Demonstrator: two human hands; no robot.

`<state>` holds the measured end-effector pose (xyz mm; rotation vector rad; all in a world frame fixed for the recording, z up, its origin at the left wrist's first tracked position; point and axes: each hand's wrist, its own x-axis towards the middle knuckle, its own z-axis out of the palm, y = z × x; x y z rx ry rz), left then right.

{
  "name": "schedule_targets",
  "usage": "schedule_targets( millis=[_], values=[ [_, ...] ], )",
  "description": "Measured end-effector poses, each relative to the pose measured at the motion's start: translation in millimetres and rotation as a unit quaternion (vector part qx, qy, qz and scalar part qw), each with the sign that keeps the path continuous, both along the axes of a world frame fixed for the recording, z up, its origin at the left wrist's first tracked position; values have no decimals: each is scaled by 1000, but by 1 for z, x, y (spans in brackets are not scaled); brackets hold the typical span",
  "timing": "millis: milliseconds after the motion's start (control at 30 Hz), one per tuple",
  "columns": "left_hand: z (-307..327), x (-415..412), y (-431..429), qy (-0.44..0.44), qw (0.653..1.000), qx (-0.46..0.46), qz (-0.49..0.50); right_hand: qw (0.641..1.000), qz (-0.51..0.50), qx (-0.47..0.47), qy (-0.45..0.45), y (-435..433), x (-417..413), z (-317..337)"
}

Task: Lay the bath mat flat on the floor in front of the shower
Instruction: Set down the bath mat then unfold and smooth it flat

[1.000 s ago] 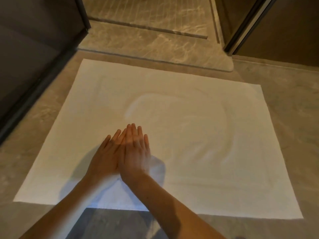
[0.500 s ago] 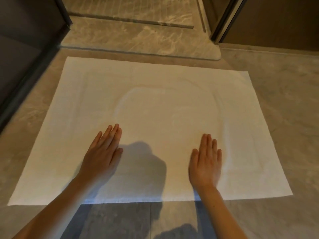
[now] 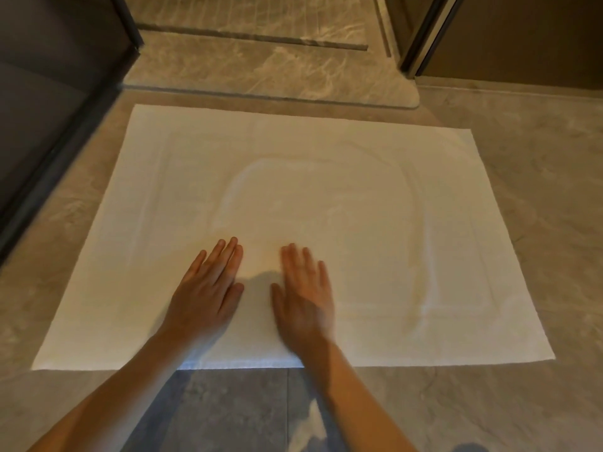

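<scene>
A white bath mat (image 3: 359, 197) lies spread out on the grey tiled floor, its far edge just short of the shower's marble threshold (image 3: 261, 73). Faint curved creases show in its middle and along the right side. My left hand (image 3: 208, 288) rests palm down on the mat near its front edge, fingers straight. My right hand (image 3: 305, 295) lies palm down a little to the right of it, blurred by motion. Neither hand holds anything.
A dark wall panel (image 3: 49, 109) runs along the left of the mat. A dark door frame (image 3: 427, 34) stands at the back right. Grey floor tiles (image 3: 538, 223) surround the mat on the right and in front.
My hands started together at the mat's front middle, spread apart sideways across the mat, and now the right hand has slid back left close to the left hand.
</scene>
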<state>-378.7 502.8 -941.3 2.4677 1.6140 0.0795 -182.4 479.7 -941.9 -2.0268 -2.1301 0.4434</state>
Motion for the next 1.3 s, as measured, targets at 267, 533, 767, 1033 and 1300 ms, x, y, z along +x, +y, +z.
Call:
schedule_targets(
  millis=[267, 533, 767, 1033, 1300],
  values=[
    [6, -7, 27, -65, 996, 16, 58, 997, -12, 30, 69, 51, 20, 21],
    [-8, -38, 101, 29, 985, 9, 170, 971, 231, 15, 56, 141, -91, 19],
    [-12, -45, 102, -31, 984, 28, 172, 972, 231, 37, -3, 198, -69, 0],
    [-7, -43, 102, -32, 985, 18, 170, 997, -62, 26, -34, 234, 99, 4],
    [16, 61, 175, -42, 994, 102, 27, 991, 99, 88, 15, 249, 29, 13]
  ],
)
